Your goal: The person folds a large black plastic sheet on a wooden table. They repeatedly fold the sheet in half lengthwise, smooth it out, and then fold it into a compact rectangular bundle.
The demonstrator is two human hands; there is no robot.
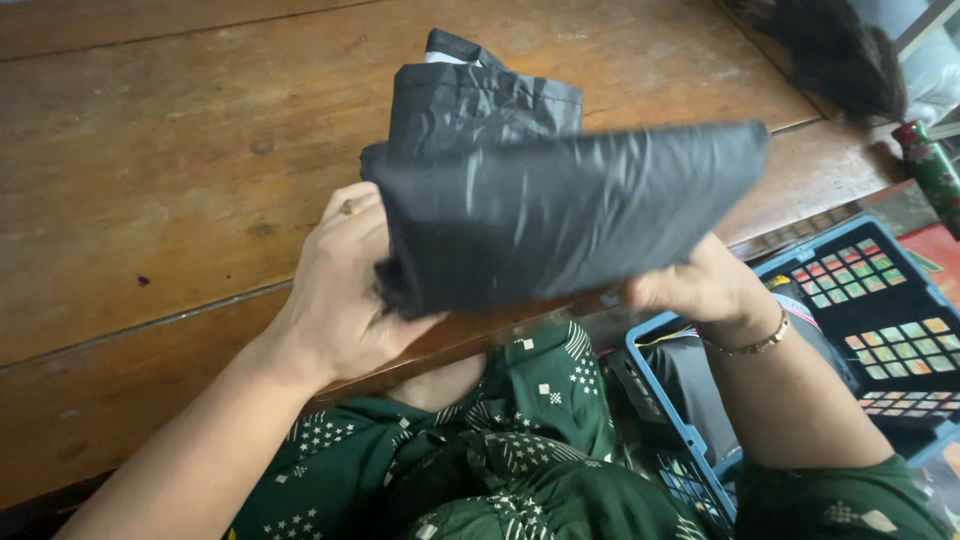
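Black plastic sheeting [560, 215], thin, glossy and creased like a folded bin bag, is held up in the air above the near edge of the brown wooden table [150, 170], whose planks are worn, scuffed and seamed with long grooves. The sheeting is folded into a flat, roughly rectangular slab with a second folded flap rising behind it, its surface catching pale streaks of light along the wrinkles. At the sheeting's lower left corner the left hand [340, 290] is closed on it, fingers curled behind the plastic and the thumb tucked under the bunched corner; the palm faces right and the forearm runs in from the lower left. At the sheeting's lower right edge the right hand [700, 285] grips it from beneath, fingers hidden behind the plastic so their exact spread cannot be told; the wrist, bent upward, wears a thin gold-coloured bracelet [750, 347]. Below the sheeting lies the person's lap in dark green cloth printed with small white stars and stripes [520, 450]. To the right of the sheeting, lower down, stands a blue plastic lattice crate [880, 300].
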